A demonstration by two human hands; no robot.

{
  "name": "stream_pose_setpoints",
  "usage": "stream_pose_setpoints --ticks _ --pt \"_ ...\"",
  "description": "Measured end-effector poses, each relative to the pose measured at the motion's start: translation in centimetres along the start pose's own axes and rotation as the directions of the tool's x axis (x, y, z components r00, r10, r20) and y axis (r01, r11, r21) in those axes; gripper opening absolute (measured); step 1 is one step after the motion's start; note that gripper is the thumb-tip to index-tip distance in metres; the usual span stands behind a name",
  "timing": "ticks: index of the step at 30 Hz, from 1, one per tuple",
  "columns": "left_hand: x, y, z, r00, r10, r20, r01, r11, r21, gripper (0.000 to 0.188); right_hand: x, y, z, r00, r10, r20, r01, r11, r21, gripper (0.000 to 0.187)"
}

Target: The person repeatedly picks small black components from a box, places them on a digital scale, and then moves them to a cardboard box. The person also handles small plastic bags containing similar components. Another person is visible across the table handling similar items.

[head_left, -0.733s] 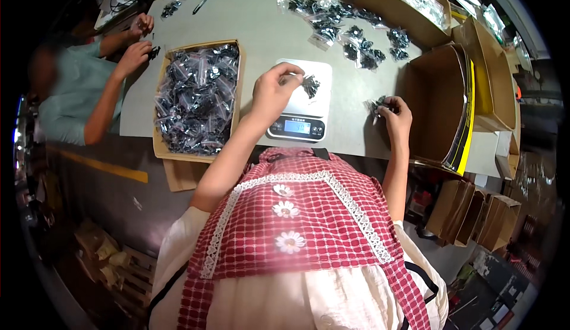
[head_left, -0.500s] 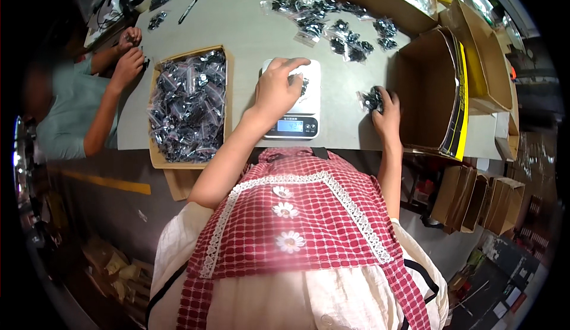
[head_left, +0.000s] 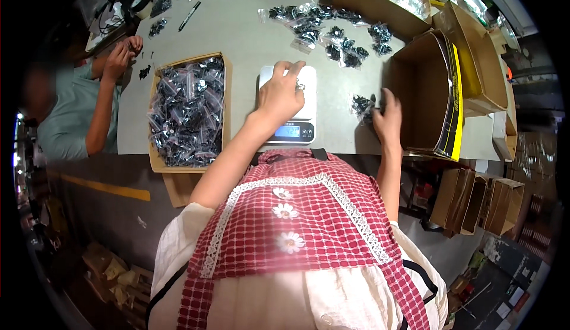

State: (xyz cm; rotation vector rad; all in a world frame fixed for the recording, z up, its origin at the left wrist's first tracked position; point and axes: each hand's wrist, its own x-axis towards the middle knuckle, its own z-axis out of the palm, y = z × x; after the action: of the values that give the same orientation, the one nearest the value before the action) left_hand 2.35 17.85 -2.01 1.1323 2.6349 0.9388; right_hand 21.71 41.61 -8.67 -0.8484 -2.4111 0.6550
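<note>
My left hand (head_left: 282,95) is over the pan of a white digital scale (head_left: 307,109) in front of me. Its fingers are curled round a small clear bag of parts (head_left: 300,84), mostly hidden beneath them. To the right, my right hand (head_left: 389,118) is at the tabletop with thumb and fingers apart, slightly blurred. The thumb is at the edge of a small clear bag of black parts (head_left: 361,105) lying on the table. Whether it touches the bag I cannot tell.
A shallow carton (head_left: 224,101) full of bagged black parts stands left of the scale. More filled bags (head_left: 344,49) lie at the far right. Open cardboard boxes (head_left: 424,95) line the right side. At the left, a co-worker's hands (head_left: 122,57) are near loose black parts (head_left: 145,71).
My right hand's fingers have spread away from the bag of black parts, which shows more to their left. My left hand stays over the scale. The co-worker's hands have shifted, uncovering loose black parts.
</note>
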Motion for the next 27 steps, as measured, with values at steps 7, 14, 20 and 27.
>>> stream_pose_setpoints --ticks 7,14,20,27 --pt "-0.3 0.3 -0.4 0.992 -0.025 0.122 0.012 0.994 0.113 0.054 0.3 -0.8 -1.8 0.932 0.138 0.335 -0.119 0.990 -0.077 0.028" --pt "-0.5 -2.1 0.7 0.971 -0.204 0.123 0.187 0.973 0.133 0.047 1.4 -6.1 -2.9 0.833 0.259 0.488 -0.508 0.706 0.493 0.019" --pt "-2.2 -5.5 -2.3 0.947 -0.320 -0.030 0.246 0.781 -0.574 0.040 3.0 -8.1 -0.3 0.940 -0.003 0.341 -0.171 0.861 0.479 0.036" --pt "-6.5 -6.5 -17.0 0.702 -0.107 -0.704 0.047 0.993 -0.104 0.023 -0.1 -1.6 1.3 0.952 0.013 0.306 0.047 0.981 -0.187 0.063"
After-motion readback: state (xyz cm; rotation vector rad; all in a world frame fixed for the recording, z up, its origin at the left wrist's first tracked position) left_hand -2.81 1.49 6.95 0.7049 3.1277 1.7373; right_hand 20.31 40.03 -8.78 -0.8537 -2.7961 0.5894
